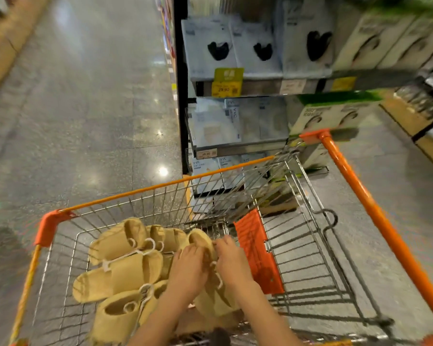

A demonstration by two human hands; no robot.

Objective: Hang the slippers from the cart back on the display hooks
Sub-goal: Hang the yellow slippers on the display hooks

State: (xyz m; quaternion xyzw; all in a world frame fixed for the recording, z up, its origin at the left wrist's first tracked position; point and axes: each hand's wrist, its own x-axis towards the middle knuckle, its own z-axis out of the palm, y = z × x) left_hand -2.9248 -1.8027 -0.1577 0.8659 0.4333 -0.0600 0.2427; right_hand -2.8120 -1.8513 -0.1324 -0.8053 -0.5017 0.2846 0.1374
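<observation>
Several tan slippers [125,268] on white plastic hangers lie piled in the wire cart [160,191] with an orange rim. My left hand [189,270] and my right hand [231,260] are both down in the cart, fingers closed on one pair of slippers [211,298] at the right side of the pile. Its white hanger [219,278] shows between my hands. No display hooks are in view.
A shelf unit [235,91] with boxed goods and price tags stands just beyond the cart's front. The orange folding child seat [258,250] sits to the right of my hands. Polished grey floor stretches to the left. More boxes stand at the right.
</observation>
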